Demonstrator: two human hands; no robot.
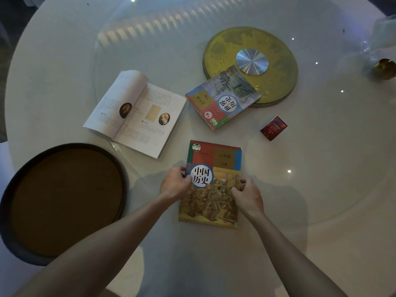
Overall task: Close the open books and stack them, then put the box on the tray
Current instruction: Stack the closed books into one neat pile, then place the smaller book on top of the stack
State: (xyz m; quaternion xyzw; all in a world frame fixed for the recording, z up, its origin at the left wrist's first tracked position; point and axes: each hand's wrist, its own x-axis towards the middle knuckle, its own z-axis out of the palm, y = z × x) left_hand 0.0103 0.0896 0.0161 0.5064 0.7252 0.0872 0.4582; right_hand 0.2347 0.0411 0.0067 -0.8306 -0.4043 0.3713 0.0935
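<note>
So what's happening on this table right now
A person is tidying books on a round white table. Both hands hold the closed history book nearest them, left hand at its left edge, right hand at its right. Another closed book lies partly on a yellow disc. One open book still needs closing. The small red box sits on the table, and the round tray holds nothing.

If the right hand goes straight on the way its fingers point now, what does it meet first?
The right hand points up and left across the cover of the closed book it holds. Past that book, the first thing in line is probably the open book, though the direction is only approximate.
</note>
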